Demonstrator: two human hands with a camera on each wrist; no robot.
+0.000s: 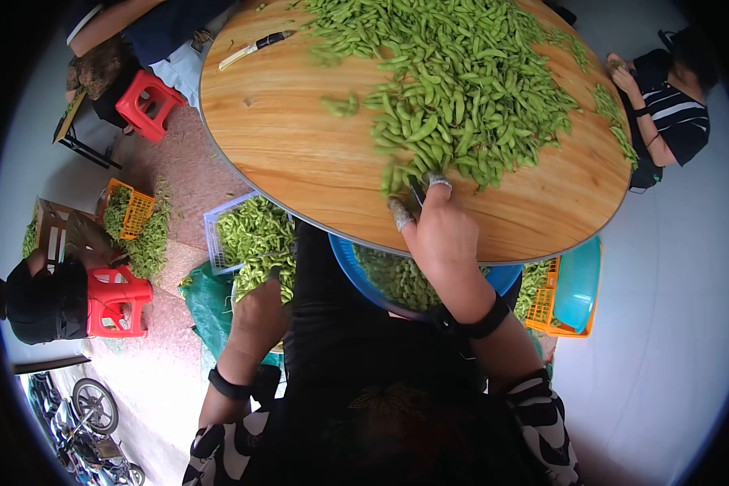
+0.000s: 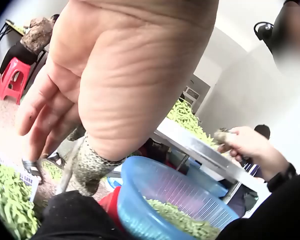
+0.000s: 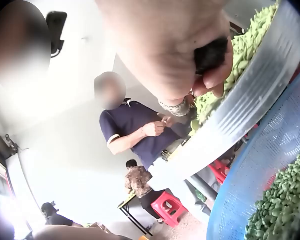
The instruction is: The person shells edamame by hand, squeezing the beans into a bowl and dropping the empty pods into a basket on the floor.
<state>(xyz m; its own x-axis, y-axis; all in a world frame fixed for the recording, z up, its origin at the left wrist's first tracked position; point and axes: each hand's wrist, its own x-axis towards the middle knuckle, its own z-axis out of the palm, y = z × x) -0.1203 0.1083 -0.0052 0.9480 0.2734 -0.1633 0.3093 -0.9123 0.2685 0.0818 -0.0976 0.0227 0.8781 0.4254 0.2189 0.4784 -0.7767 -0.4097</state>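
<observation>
My right hand [image 1: 447,235] is at the near edge of the round wooden table [image 1: 300,146], its wrapped thumb and forefinger touching the nearest pods of a big heap of green soybean pods [image 1: 462,89]. A small dark-handled knife [image 1: 417,190] is gripped in it; in the right wrist view the black handle [image 3: 210,56] lies across the palm. Left of my lap hangs my left hand [image 1: 257,317], over pods beside a pale crate [image 1: 211,231]. Its fingers are loosely extended, and a speckled wrap [image 2: 92,162] covers the thumb.
Below the table edge, a blue basket [image 2: 140,187] holds shelled beans. A black-and-white knife [image 1: 255,49] lies on the table. An orange crate [image 1: 540,304] stands right, a green bag [image 1: 206,300] left. Other people sit or stand around, near red stools [image 1: 147,105].
</observation>
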